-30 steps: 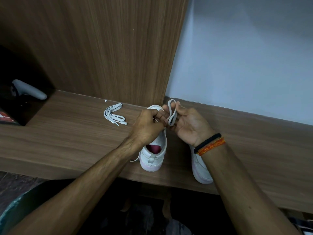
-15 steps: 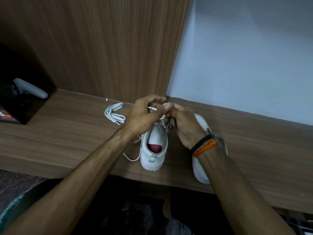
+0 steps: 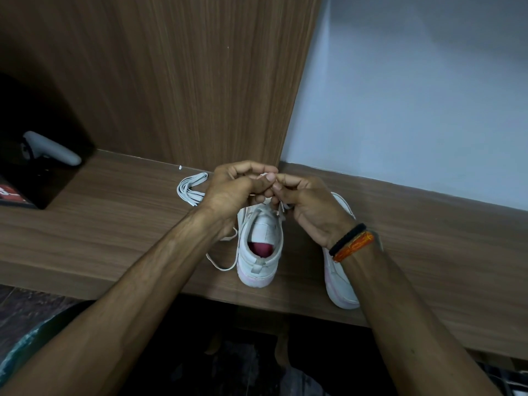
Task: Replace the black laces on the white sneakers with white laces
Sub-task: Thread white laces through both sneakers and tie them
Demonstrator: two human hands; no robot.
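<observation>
Now the nearer sneaker (image 3: 260, 252) stands on the desk (image 3: 114, 238), heel toward me. Above its tongue my left hand (image 3: 231, 192) and right hand (image 3: 311, 210) meet, pinching the white lace (image 3: 281, 208). It may slip if my grip loosens. Behind rise a wooden panel (image 3: 200, 81) and wall (image 3: 414, 95).

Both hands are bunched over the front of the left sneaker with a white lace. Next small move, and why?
Probably draw the pinched white lace through and take up its slack. The left hand and right hand meet fingertip to fingertip above the sneaker, while a loose loop of that lace still trails on the shelf beside it. Which eyelet is hidden.
</observation>
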